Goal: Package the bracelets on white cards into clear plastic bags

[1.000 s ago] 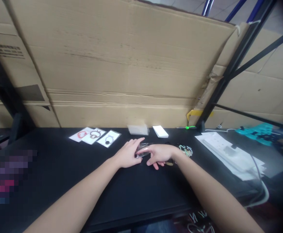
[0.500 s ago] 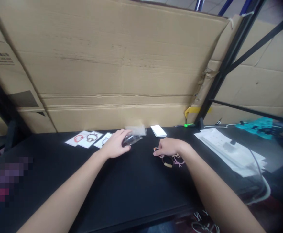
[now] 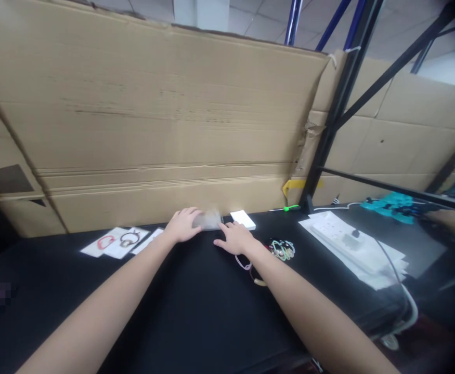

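At the back of the black table lies a blurred stack of clear plastic sleeves [image 3: 210, 218]. My left hand [image 3: 182, 225] is at its left edge, thumb and fingers apart. My right hand [image 3: 235, 238] reaches in from the other side, fingers spread and fingertips near the stack; contact is hard to judge. Under my right wrist are a pink cord band [image 3: 243, 263] and a dark bracelet with a gold-coloured piece [image 3: 259, 282], both partly hidden. Several tangled bracelets [image 3: 282, 250] lie just beyond the wrist. White cards [image 3: 244, 220] sit behind my right hand.
Left of my left hand are sleeved cards bearing a red bracelet [image 3: 105, 242] and a dark bracelet [image 3: 129, 239]. A cardboard wall [image 3: 172, 130] closes the back. To the right are a green-handled tool [image 3: 290, 208], a power strip [image 3: 344, 241] on white sheets, and another person's hand [image 3: 449, 221].
My right hand has left the bracelets and moved forward and left to the clear sleeves. My left hand's fingers have shifted to the stack's left side. The view has turned right and up.
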`<state>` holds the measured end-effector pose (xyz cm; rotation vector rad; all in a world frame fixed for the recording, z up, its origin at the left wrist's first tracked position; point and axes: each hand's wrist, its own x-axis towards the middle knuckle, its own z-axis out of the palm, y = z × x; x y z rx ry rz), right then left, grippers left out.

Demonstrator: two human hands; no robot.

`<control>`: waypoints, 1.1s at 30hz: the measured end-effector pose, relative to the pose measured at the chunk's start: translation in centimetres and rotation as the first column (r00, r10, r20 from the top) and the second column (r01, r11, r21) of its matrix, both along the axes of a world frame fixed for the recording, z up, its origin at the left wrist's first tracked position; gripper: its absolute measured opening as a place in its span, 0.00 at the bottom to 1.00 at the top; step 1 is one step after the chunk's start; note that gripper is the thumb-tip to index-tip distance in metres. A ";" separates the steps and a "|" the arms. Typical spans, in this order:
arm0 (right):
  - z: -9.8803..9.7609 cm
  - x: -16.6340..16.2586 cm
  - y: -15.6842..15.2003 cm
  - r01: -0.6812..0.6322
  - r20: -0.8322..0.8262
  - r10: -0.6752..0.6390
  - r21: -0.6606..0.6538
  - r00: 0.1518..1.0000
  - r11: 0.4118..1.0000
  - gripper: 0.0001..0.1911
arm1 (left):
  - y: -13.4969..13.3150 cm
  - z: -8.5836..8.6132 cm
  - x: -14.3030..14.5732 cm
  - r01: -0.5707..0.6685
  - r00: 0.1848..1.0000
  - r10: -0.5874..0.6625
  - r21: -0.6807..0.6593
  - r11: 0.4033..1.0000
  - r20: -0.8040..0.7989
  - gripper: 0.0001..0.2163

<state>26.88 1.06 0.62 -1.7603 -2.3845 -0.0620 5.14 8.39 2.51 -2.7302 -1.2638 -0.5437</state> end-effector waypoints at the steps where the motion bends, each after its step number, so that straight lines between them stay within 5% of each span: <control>1: -0.1 -0.1 0.2 0.002 -0.005 -0.002 0.009 1.000 1.000 0.37 | -0.4 -0.5 -0.1 -0.016 1.000 0.015 0.032 0.999 0.023 0.23; 8: 0.2 -0.3 0.2 -0.012 -0.049 0.014 0.027 0.999 1.000 0.37 | -1.7 -2.3 0.2 -0.008 0.999 0.009 -0.005 1.000 0.042 0.18; 19: 1.2 -0.2 -0.4 0.017 -0.126 -0.017 -0.003 0.992 1.000 0.29 | -2.0 -1.7 1.5 0.092 0.993 -0.093 0.020 0.996 0.075 0.24; 23: 2.2 0.4 -1.1 0.058 -0.113 -0.044 0.125 0.993 0.990 0.22 | -3.2 -1.4 -1.3 -0.166 0.979 0.156 0.070 0.984 0.133 0.27; 25: 2.7 0.8 -1.7 0.066 -0.107 -0.050 0.152 0.993 0.986 0.19 | -4.2 -1.4 -3.2 -0.325 0.943 0.327 -0.036 0.945 0.058 0.28; 27: 3.2 1.0 -2.5 0.043 -0.104 -0.029 0.136 0.994 0.990 0.18 | -5.6 -1.3 -4.8 -0.366 0.930 0.363 -0.182 0.913 -0.052 0.27; 30: 3.8 0.6 -3.7 -0.073 -0.127 0.076 0.028 0.989 0.997 0.17 | -8.4 -0.4 -5.4 -0.103 0.994 0.086 -0.346 0.933 -0.061 0.23; 33: 3.9 -0.5 -4.6 -0.259 -0.185 0.239 -0.092 0.953 0.962 0.22 | -10.5 1.0 -4.0 0.192 0.981 -0.184 -0.439 0.877 0.062 0.24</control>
